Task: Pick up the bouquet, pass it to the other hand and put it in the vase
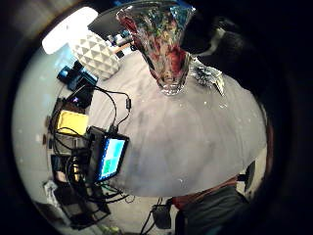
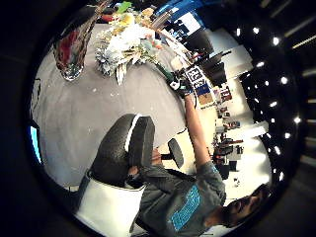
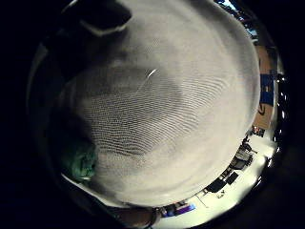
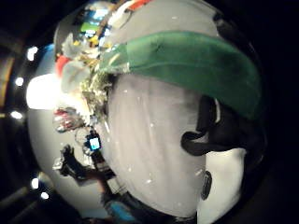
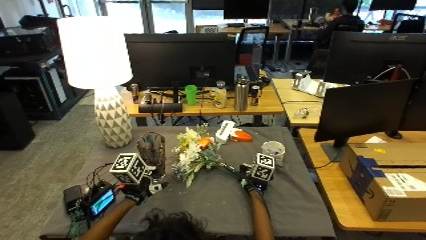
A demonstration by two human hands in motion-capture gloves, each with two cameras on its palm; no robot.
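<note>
Now, over a grey-covered table (image 5: 293,205), a seated person begins the pick-up. The bouquet (image 5: 194,156) lies flat at mid-table, blooms toward 11 o'clock and stems trailing toward 4 o'clock, where the right hand (image 5: 253,183) meets them; the right thumb-side palm view shows the green stem wrap pressed close against that palm, so the hand appears to grip the stems, though its fingers are largely hidden. The left hand (image 5: 137,192) hovers at 8 o'clock of the bouquet, just beside the dark glass vase (image 5: 152,152); whether its fingers are curled or straight I cannot tell, and it seems to hold nothing.

To do this step well, the right hand would likely lift by the wrapped stems, keep the blooms level, and swing them toward 9 o'clock for the hand-over, steering the flower heads wide of the vase's flared rim, which stands very near.

Around them: a white lamp (image 5: 98,70) at 10 o'clock, an orange-and-white tool (image 5: 231,133) at 1 o'clock, a white cup (image 5: 272,149) at 2 o'clock near the lifting hand, and a small lit screen (image 5: 103,201) at 8 o'clock.
</note>
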